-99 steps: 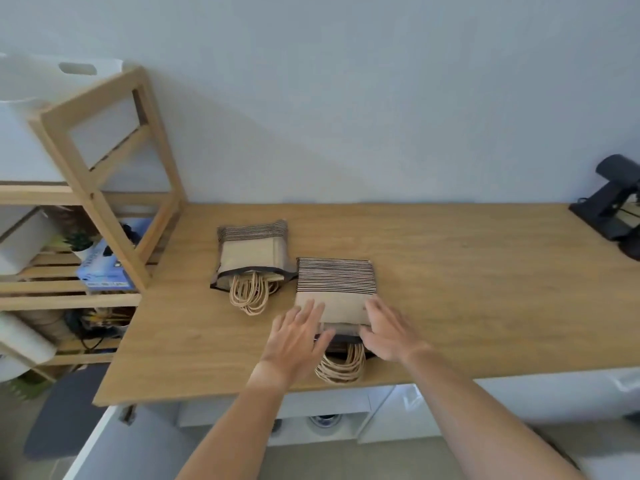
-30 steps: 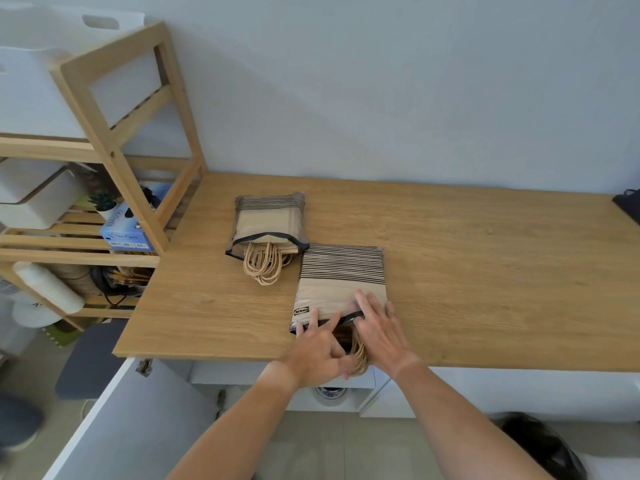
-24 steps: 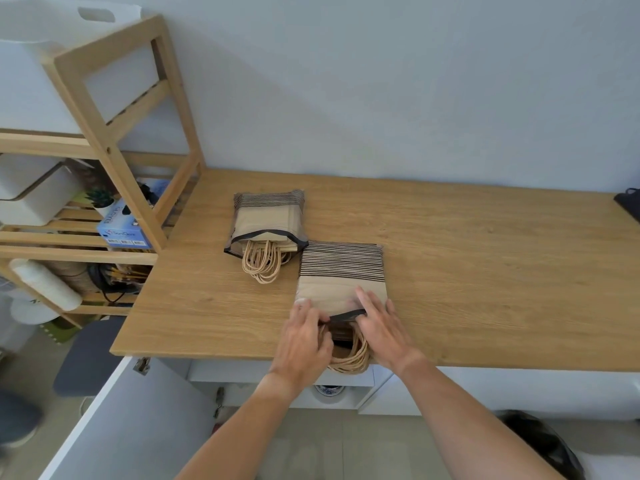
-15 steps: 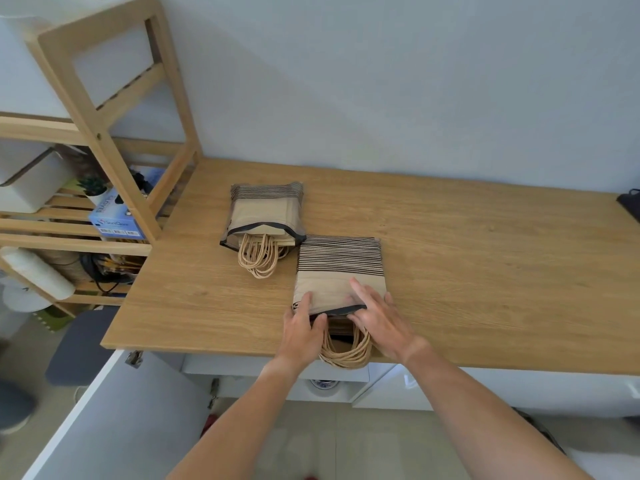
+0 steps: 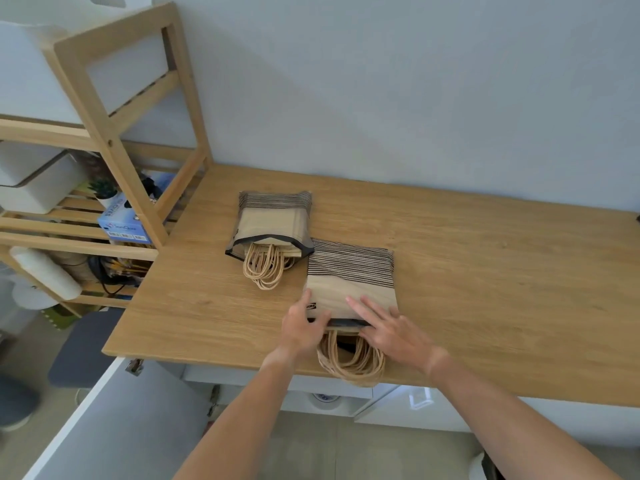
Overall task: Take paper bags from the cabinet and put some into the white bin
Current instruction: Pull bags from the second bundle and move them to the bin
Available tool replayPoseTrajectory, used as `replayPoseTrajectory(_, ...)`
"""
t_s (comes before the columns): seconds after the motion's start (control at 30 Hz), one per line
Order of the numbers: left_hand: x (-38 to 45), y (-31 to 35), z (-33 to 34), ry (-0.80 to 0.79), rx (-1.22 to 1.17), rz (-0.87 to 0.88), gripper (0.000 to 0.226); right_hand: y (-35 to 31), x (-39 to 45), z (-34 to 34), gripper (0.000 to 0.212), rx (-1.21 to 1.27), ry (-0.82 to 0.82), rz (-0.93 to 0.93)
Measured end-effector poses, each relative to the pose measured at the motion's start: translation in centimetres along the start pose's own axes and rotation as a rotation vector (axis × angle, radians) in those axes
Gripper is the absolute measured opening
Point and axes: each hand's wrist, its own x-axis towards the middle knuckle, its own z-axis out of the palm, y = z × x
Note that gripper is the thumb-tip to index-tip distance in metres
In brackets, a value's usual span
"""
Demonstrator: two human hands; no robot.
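I see two packs of paper bags flat on the wooden counter. Near pack lies at the front edge, striped wrapper, mouth toward me, handles spilling out and hanging just over the edge. Far pack sits just behind and left of it, corners touching or nearly so, its handles also out toward me. Left hand is at the near pack's front-left corner, thumb on top by the label, fingers curled under at the mouth; looks like a pinch on the wrapper edge. Right hand lies flat and spread on the pack's front-right, fingers extended, gripping nothing. Wooden shelf stands left of the counter; white bin on its top tier, only partly in view. White cabinet door is open below left.
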Motion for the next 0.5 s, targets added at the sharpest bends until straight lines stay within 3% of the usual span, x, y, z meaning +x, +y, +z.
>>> replayPoseTrajectory(0.07, -0.1, 0.5, 0.0, -0.037, -0.015, 0.064, 0.071, 1.3, 0.8, -0.1, 0.021, 0.012, 0.014, 0.094)
replayPoseTrajectory(0.17, 0.2, 1.5, 0.2, -0.139, 0.065, 0.090, 0.061, 2.4, 1.4, -0.3, 0.028, -0.034, 0.070, 0.246)
replayPoseTrajectory(0.33, 1.3, 2.0, 0.5, -0.320, 0.272, -0.038, 0.056, 0.1, -0.9, 1.4, 0.022, -0.013, 0.149, 0.132)
replayPoseTrajectory(0.5, 0.9, 1.7, 0.7, -0.361, 0.389, -0.020, 0.062, -2.2, -2.7, 1.3, 0.008, -0.031, 0.161, 0.141)
